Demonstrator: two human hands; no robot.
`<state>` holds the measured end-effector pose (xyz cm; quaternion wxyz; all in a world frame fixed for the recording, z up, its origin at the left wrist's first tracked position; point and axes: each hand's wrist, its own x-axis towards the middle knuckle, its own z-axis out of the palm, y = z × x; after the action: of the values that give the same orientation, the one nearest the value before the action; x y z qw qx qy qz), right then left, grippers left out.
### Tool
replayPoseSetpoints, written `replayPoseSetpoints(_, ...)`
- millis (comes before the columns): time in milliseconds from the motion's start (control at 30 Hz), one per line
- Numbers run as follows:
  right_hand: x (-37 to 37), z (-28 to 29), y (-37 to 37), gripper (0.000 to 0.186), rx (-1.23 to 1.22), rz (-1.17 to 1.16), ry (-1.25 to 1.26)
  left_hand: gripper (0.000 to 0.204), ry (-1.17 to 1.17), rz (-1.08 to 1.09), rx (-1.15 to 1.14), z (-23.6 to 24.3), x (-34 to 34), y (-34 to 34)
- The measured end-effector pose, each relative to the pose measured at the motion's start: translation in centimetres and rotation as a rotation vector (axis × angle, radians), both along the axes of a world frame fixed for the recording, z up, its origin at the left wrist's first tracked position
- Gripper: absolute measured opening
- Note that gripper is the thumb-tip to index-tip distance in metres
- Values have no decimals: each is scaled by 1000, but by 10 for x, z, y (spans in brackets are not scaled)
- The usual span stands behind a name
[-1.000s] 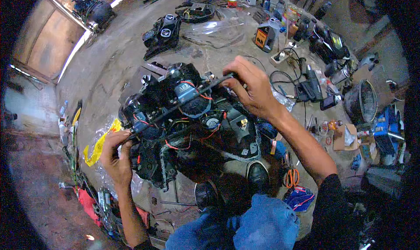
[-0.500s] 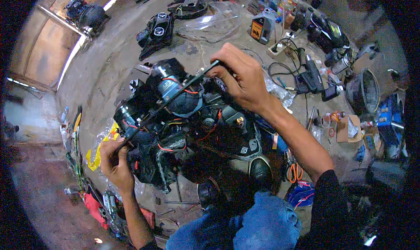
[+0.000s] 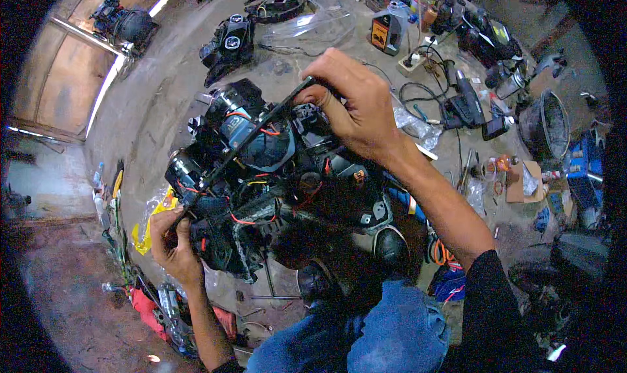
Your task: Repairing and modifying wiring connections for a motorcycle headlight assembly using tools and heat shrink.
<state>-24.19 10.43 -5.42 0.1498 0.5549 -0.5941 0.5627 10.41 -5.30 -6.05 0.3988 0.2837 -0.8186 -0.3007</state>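
A thin dark flat panel [image 3: 261,124], seen nearly edge-on, runs slantwise between my two hands. My left hand [image 3: 174,242] pinches its lower left end. At its upper right end my right hand [image 3: 349,105] grips it between thumb and curled fingers. Below and behind the panel stands a black headlight assembly, with a large round projector lens unit [image 3: 245,128] and a smaller lens unit [image 3: 183,169] to its left. Red and yellow wires [image 3: 258,219] loop across its black housing [image 3: 313,190]. The panel hides part of the lens units; whether it touches them I cannot tell.
My shoes [image 3: 390,248] stand just below the assembly. A heat gun [image 3: 467,99] and a power strip [image 3: 413,61] with cables lie to the right. Farther off are a grey oil bottle [image 3: 390,28] and another black lamp housing [image 3: 228,43]. Yellow plastic [image 3: 147,228] lies by my left hand.
My right hand and the panel's upper end have moved a little up and left. My left hand keeps its pinch. The view has shifted slightly.
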Motion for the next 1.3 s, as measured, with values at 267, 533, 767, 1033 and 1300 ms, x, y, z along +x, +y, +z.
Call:
replayPoseSetpoints(267, 1, -17, 12, 18, 73, -24, -78, 17, -24, -46, -77, 14, -8, 8)
replayPoseSetpoints(533, 6, -20, 21, 20, 137, -2, -127, 18, -286, -142, -254, 17, -2, 8)
replayPoseSetpoints(767, 10, -16, 29, 24, 139, 93, -353, 13, -229, -77, -41, 24, -8, 18)
replayPoseSetpoints(1033, 9, 2, 60, 24, 325, -7, -621, 16, -254, -14, -39, 25, -13, 27)
replayPoseSetpoints(1300, 67, -13, 118, 17, 189, -90, -668, 34, -99, 37, -318, 25, -18, 45)
